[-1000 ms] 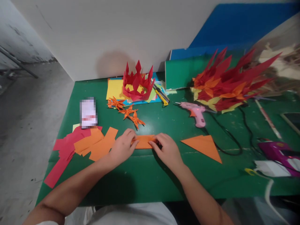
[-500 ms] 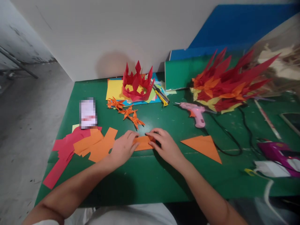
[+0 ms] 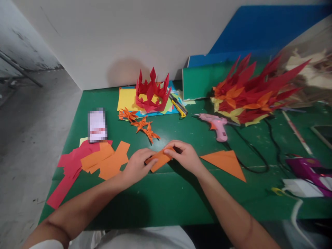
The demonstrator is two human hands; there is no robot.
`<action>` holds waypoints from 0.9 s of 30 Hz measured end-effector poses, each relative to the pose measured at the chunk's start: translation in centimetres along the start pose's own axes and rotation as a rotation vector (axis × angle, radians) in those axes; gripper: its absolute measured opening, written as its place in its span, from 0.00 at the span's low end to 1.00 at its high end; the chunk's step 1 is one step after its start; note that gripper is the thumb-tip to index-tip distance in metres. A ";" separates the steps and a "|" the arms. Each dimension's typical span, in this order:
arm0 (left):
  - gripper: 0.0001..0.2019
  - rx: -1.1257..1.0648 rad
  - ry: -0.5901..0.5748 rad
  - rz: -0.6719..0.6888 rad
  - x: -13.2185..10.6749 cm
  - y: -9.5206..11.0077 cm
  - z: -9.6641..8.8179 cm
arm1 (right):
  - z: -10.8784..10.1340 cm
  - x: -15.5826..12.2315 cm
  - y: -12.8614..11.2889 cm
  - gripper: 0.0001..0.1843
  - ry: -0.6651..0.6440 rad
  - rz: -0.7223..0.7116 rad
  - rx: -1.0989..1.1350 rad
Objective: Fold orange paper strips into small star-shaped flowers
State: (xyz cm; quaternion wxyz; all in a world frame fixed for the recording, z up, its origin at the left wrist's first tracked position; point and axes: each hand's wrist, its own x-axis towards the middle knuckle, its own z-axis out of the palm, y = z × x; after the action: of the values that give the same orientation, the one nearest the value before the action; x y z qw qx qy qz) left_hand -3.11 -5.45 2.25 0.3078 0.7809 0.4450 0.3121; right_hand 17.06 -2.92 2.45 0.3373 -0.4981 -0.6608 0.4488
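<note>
A folded orange paper strip (image 3: 160, 159) is tilted up off the green table (image 3: 160, 197), held at both ends. My left hand (image 3: 136, 166) pinches its lower left end. My right hand (image 3: 185, 156) grips its raised right end with curled fingers. Just left of my left hand lies a heap of orange paper pieces (image 3: 107, 160) over red paper pieces (image 3: 68, 173). An orange paper triangle (image 3: 225, 163) lies flat to the right of my right hand.
Beyond the hands lie three small orange folded flowers (image 3: 141, 124), a red paper crown (image 3: 151, 91) on coloured sheets, a yellow utility knife (image 3: 178, 104), a pink glue gun (image 3: 216, 124) with a black cord, and a red-orange paper flame piece (image 3: 246, 93). A purple tool (image 3: 308, 169) sits far right.
The orange strip lay flat under both hands; now its right end is lifted and the strip is tilted. My right hand moved left and up with it.
</note>
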 end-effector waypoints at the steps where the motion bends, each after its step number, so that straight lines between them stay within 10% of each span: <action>1: 0.09 -0.051 -0.009 -0.056 0.0 0.2 0.0 | 0.1 -0.1 -0.1 0.08 0.018 -0.001 0.021; 10: 0.14 -0.190 -0.133 -0.180 1.1 0.4 -0.5 | 0.6 0.0 -0.6 0.10 0.061 0.069 0.225; 17: 0.09 -0.484 0.093 -0.287 0.8 0.8 0.9 | 0.5 -0.2 -0.6 0.08 0.102 0.033 0.177; 27: 0.03 -0.345 0.182 -0.040 0.5 0.6 0.8 | 0.4 -0.5 -0.7 0.08 0.106 0.039 0.177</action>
State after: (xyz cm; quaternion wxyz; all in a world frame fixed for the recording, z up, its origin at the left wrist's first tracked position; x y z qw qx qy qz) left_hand -1.96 -5.47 2.29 0.4016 0.6761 0.4267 0.4467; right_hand 16.58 -3.59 2.93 0.4058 -0.5022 -0.5898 0.4851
